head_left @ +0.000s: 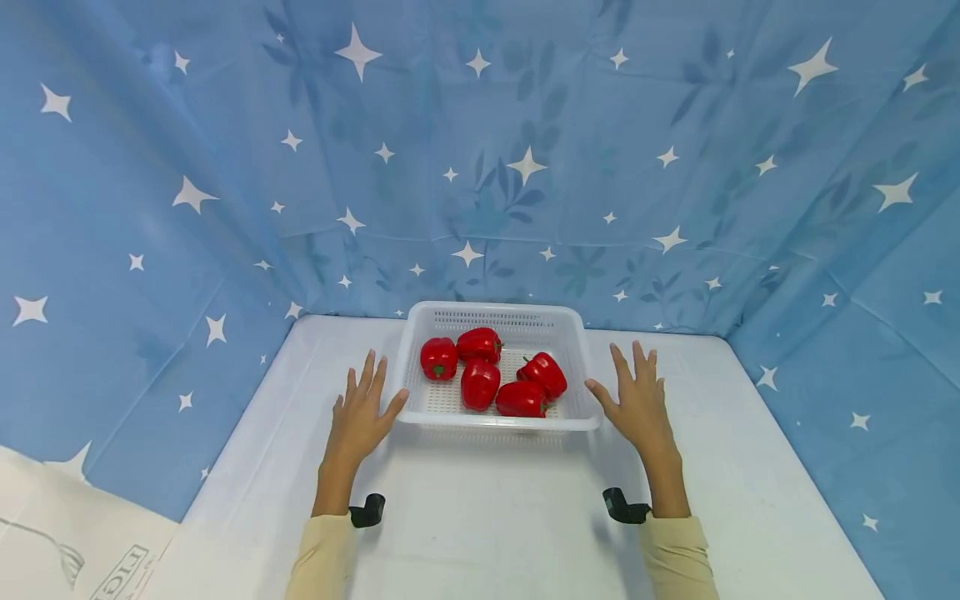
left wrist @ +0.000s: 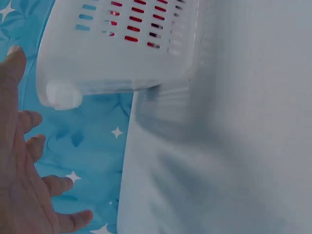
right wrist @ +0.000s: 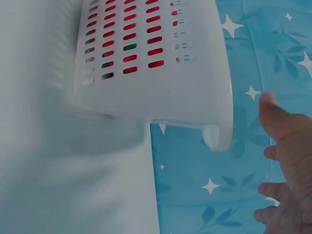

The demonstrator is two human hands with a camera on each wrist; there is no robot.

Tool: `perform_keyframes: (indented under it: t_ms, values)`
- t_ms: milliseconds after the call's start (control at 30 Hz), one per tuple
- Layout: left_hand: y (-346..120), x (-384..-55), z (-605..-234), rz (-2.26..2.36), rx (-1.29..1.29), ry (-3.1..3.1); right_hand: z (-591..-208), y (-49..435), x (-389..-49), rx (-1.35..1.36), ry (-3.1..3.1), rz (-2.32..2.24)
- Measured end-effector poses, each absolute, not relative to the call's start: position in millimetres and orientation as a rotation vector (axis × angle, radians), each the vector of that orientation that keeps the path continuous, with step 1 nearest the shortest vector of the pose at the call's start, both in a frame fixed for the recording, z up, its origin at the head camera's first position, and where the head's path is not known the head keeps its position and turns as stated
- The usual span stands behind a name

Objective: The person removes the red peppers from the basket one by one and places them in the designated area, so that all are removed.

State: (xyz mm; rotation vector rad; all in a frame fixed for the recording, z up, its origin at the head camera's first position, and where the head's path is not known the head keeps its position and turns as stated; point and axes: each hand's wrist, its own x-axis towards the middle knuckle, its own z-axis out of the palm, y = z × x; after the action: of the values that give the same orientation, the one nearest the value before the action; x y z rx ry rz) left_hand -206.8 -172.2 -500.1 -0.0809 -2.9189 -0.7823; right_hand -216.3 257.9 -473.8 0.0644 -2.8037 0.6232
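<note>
A white perforated plastic basket (head_left: 495, 422) stands near the back of the table, holding several red bell peppers (head_left: 480, 385). One pepper (head_left: 438, 358) sits at the basket's left with its green stem showing. My left hand (head_left: 358, 425) is just outside the left end, fingers spread; in the left wrist view a gap shows between the thumb (left wrist: 14, 63) and the basket wall (left wrist: 112, 63). Beyond the right end, my right hand (head_left: 641, 408) has its fingers spread too. Its thumb (right wrist: 273, 114) is apart from the basket in the right wrist view. Neither hand holds anything.
A white cloth covers the table (head_left: 495, 517). Blue curtains (head_left: 480, 167) with white stars hang behind and at both sides. Each wrist wears a black camera mount, the left one (head_left: 367, 510) and the right one (head_left: 624, 507). Printed pale fabric (head_left: 67, 533) lies at lower left.
</note>
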Motion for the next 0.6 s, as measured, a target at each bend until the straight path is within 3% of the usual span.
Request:
perform_keyframes:
  t_ms: [233,600]
  values:
    - [-165,-208,-507,-0.906,-0.162,-2.839,-466,253,-224,0.051,-2.561,0.736]
    - [-160,-214,-514,-1.158,-0.209,-2.825,-456,248,-243,0.063,-2.425,1.297]
